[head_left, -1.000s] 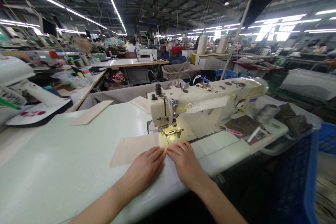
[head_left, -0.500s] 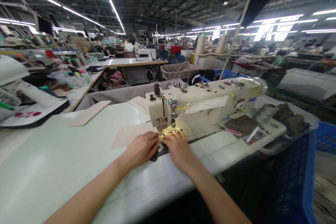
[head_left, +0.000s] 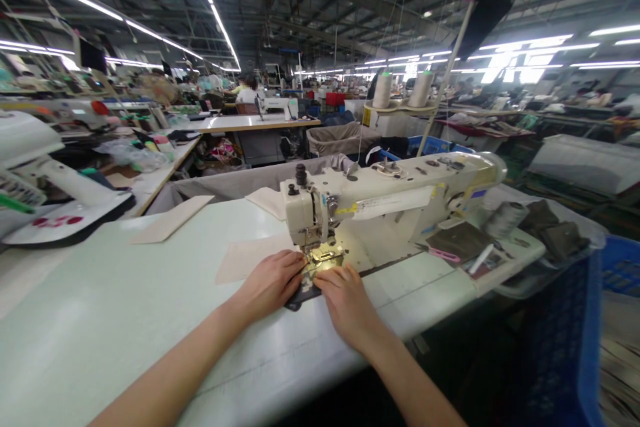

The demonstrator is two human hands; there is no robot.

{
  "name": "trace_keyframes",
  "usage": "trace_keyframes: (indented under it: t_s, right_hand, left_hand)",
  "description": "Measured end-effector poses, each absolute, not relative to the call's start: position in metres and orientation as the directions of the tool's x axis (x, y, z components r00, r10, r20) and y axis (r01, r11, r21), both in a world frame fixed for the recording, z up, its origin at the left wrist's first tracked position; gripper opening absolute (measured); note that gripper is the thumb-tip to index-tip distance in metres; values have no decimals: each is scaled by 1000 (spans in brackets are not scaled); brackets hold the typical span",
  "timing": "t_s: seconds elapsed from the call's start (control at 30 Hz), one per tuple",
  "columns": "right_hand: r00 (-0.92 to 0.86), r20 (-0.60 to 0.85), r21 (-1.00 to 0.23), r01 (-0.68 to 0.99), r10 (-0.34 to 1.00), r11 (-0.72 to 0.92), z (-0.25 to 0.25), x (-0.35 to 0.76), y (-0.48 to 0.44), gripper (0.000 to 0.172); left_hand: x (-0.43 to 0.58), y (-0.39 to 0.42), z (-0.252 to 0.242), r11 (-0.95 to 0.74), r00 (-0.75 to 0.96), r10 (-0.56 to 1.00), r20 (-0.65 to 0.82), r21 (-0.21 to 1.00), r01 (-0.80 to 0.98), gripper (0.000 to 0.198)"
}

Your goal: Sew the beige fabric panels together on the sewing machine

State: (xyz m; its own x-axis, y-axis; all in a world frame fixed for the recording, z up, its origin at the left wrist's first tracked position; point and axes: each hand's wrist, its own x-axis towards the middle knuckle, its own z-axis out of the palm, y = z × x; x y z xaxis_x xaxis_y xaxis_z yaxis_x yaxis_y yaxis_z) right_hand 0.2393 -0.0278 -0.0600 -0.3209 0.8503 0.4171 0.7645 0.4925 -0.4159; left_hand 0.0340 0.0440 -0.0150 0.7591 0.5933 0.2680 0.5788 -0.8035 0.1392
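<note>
A cream sewing machine (head_left: 380, 193) stands on the pale table, its lamp lighting the metal plate (head_left: 320, 260) under the needle. My left hand (head_left: 274, 280) is closed at the left of the presser foot, fingers bent and pressed together. A cream fabric piece (head_left: 240, 259) runs from behind these fingers to the left, flat on the table. My right hand (head_left: 345, 297) rests at the plate's front right edge, fingers curled together; whatever lies under its fingertips is hidden. Both forearms come in from the bottom.
More cream fabric pieces (head_left: 173, 220) lie at the back left of the table (head_left: 125, 320). A pink-handled tool (head_left: 444, 254), dark cloth and a grey thread cone (head_left: 501, 219) lie at right. Blue crates (head_left: 585, 347) stand beside the table. Two thread cones (head_left: 383, 90) stand behind.
My right hand has drawn back slightly from the needle toward the front, uncovering more of the lit plate. My left hand stays nearly in place. The whole view has shifted slightly.
</note>
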Motion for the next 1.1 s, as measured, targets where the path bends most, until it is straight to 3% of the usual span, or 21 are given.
trace_keyframes:
  t_s: [0.47, 0.6, 1.1]
  right_hand:
    - [-299, 430, -432, 760, 852, 485, -58, 239, -31, 29]
    - [-284, 461, -471, 725, 841, 503, -55, 239, -39, 25]
    - [-317, 482, -445, 714, 817, 540, -53, 246, -60, 20]
  left_hand:
    - [33, 38, -14, -754, 716, 651, 252, 106, 648, 29]
    - [43, 13, -15, -759, 728, 651, 217, 156, 632, 25]
    - [38, -13, -28, -799, 749, 592, 298, 96, 593, 30]
